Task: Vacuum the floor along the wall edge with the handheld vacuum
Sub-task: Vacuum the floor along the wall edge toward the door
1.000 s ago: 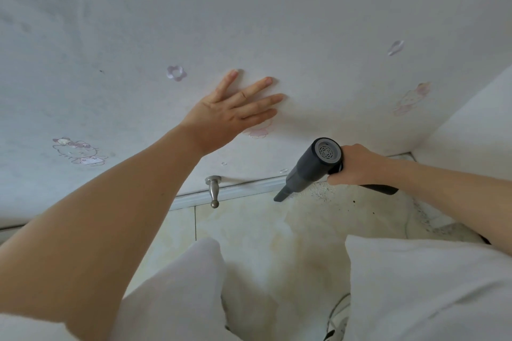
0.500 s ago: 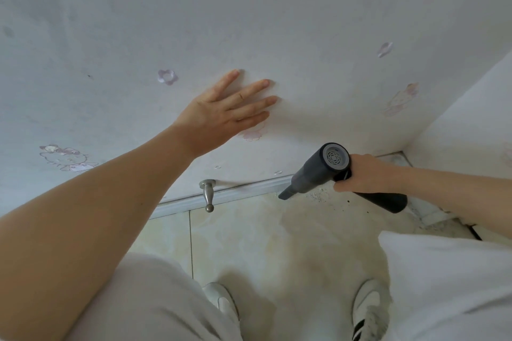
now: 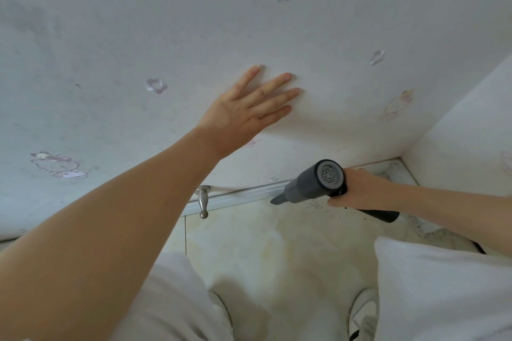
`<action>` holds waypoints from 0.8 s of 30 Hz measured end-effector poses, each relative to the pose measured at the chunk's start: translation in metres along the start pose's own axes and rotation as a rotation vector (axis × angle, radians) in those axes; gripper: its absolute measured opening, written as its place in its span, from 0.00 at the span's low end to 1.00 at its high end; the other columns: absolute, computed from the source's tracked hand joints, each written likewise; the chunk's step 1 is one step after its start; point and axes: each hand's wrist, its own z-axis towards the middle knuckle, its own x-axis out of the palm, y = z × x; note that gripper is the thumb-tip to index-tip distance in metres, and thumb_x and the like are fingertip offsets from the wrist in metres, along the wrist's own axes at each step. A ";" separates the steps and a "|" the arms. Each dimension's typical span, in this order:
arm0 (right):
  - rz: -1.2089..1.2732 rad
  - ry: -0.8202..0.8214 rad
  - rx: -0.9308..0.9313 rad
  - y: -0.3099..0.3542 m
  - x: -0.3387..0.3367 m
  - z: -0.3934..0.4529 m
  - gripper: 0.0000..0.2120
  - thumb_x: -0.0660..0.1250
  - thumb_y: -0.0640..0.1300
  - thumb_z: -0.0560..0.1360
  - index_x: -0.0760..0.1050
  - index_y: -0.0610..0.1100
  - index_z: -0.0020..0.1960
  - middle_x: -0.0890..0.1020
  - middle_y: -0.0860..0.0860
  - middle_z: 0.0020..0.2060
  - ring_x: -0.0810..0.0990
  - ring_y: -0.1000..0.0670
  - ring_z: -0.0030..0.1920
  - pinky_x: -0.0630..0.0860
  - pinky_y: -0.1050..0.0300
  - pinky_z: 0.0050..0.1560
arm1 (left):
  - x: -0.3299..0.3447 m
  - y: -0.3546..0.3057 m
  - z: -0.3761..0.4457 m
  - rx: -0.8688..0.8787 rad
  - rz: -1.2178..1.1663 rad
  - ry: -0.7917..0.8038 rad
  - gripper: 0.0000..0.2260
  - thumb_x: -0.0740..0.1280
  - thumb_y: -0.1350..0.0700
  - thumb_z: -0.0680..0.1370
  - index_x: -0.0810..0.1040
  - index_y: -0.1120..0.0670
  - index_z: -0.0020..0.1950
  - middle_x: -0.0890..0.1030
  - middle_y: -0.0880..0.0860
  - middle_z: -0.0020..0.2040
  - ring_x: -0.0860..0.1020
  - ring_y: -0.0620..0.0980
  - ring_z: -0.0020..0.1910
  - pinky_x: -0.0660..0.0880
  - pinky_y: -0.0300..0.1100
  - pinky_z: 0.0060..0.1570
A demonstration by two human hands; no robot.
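Handheld vacuum (image 3: 310, 187): dark grey, nozzle tip low at the baseboard (image 3: 243, 195) where wall (image 3: 332, 22) meets tiled floor (image 3: 249, 243). Right hand (image 3: 352, 191) clenched round its handle; rear vent faces camera. Dark specks on floor just beneath that hand. Left hand (image 3: 246, 111) released, fingers spread, palm flat against wall, above and left of vacuum. Metal door stop (image 3: 203, 201) on baseboard, below left hand. White shoes (image 3: 363, 313) near bottom edge.

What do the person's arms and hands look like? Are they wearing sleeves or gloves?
Both forearms are bare, with no sleeves showing. The left hand and the right hand wear no gloves. I see no rings, watch or bracelets on either. The nails on the left hand look short and unpainted.
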 end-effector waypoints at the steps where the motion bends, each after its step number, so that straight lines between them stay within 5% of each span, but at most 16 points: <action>1: 0.017 -0.007 0.005 -0.001 0.001 -0.001 0.11 0.69 0.44 0.70 0.66 0.50 0.39 0.76 0.53 0.35 0.77 0.50 0.40 0.69 0.63 0.36 | 0.000 0.000 0.000 0.005 0.003 0.003 0.34 0.60 0.50 0.81 0.44 0.50 0.82 0.37 0.54 0.81 0.42 0.59 0.79 0.40 0.64 0.74; 11: 0.005 0.008 -0.085 0.008 0.011 0.005 0.11 0.69 0.45 0.70 0.69 0.49 0.48 0.80 0.51 0.43 0.79 0.49 0.46 0.73 0.58 0.44 | 0.001 -0.001 0.002 0.013 0.004 0.026 0.35 0.60 0.50 0.82 0.42 0.49 0.81 0.35 0.54 0.80 0.38 0.59 0.79 0.35 0.65 0.72; 18: -0.045 -0.015 -0.107 0.008 0.010 0.010 0.11 0.68 0.45 0.71 0.66 0.48 0.47 0.74 0.55 0.35 0.76 0.49 0.42 0.68 0.60 0.41 | -0.001 -0.001 0.001 0.013 0.011 0.012 0.34 0.60 0.53 0.81 0.43 0.49 0.81 0.37 0.53 0.81 0.41 0.59 0.79 0.38 0.64 0.73; 24: -0.047 -0.029 -0.057 -0.004 0.004 0.004 0.11 0.69 0.47 0.70 0.67 0.48 0.46 0.77 0.52 0.38 0.78 0.47 0.44 0.73 0.57 0.43 | 0.000 -0.001 0.002 0.008 0.021 0.035 0.36 0.62 0.50 0.81 0.42 0.49 0.81 0.35 0.54 0.80 0.39 0.59 0.79 0.34 0.65 0.72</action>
